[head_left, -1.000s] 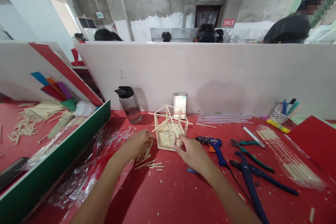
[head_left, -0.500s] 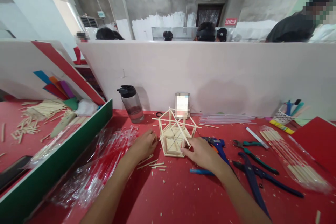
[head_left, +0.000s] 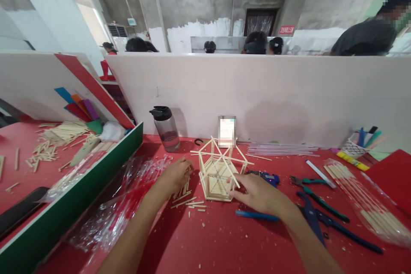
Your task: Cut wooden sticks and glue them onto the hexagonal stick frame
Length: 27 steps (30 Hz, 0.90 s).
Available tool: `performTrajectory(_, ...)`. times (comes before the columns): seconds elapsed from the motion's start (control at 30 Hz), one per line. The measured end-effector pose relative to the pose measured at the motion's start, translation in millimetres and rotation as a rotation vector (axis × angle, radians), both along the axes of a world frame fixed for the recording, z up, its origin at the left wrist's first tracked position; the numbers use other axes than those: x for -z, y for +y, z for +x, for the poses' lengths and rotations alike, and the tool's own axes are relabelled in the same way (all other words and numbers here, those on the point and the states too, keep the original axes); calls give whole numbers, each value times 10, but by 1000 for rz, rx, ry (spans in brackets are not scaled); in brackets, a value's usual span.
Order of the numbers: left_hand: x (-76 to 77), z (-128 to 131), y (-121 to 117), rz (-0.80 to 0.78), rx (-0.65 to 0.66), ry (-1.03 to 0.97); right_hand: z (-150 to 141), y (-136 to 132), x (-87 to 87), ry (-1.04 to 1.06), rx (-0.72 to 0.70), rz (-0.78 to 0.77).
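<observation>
A six-sided frame of thin wooden sticks (head_left: 210,175) stands on the red table, with crossing sticks on its top and dark crossing lines on its floor. My right hand (head_left: 257,190) is at the frame's right front side, thumb and fingers closed around a corner post. To the left of the frame, apart from it, my left hand (head_left: 176,175) hovers over several short cut sticks (head_left: 186,201). Its fingers are curled, and what they hold, if anything, is hidden. A blue pen-like rod (head_left: 257,215) lies below my right wrist.
A water bottle (head_left: 166,130) and a lit phone (head_left: 227,132) stand along the white partition. Blue-handled cutters (head_left: 346,229), green-handled pliers (head_left: 326,199) and a blue glue gun (head_left: 268,177) lie right. Plastic wrapping (head_left: 109,205) and a green-sided divider (head_left: 80,192) are left. People sit beyond the partition.
My left hand has shifted slightly left of the frame, uncovering more short sticks. My right hand stays at the frame's right side. The whole view has moved a little.
</observation>
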<state>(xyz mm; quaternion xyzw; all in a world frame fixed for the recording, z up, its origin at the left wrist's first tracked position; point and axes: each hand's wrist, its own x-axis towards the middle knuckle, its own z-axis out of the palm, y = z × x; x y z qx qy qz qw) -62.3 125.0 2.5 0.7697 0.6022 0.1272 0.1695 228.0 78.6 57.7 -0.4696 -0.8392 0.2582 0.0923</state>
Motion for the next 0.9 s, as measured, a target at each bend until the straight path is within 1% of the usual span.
performTrajectory(0.13,-272,-106,-46,24,-21,41,167,-63,-221,-35,3,-90)
performTrajectory(0.2,-423,-153,-95,23,-30,59,254,-102,-345,-87,-12,-192)
performTrajectory(0.27,-558,-187,-158,-10,0,108,317,-140,-442,-127,-31,-293)
performTrajectory(0.33,-661,-210,-222,-64,43,176,339,-181,-495,-148,-54,-330)
performTrajectory(0.43,-733,-232,-308,-150,86,209,272,-258,-483,-189,-93,-277)
performTrajectory(0.53,-725,-239,-371,-275,143,161,86,-376,-372,-252,-136,-226)
performTrajectory(0.6,-702,-231,-397,-348,175,152,-92,-472,-241,-278,-161,-185)
performTrajectory(0.7,-677,-204,-413,-396,199,152,-383,-604,35,-229,-216,-15)
performTrajectory(0.8,-683,-173,-422,-440,228,140,-604,-691,318,-211,-226,150)
performTrajectory(0.87,-701,-152,-437,-448,230,147,-670,-730,435,-199,-214,228)
performTrajectory(0.9,-711,-141,-450,-445,228,153,-675,-748,461,-183,-205,264)
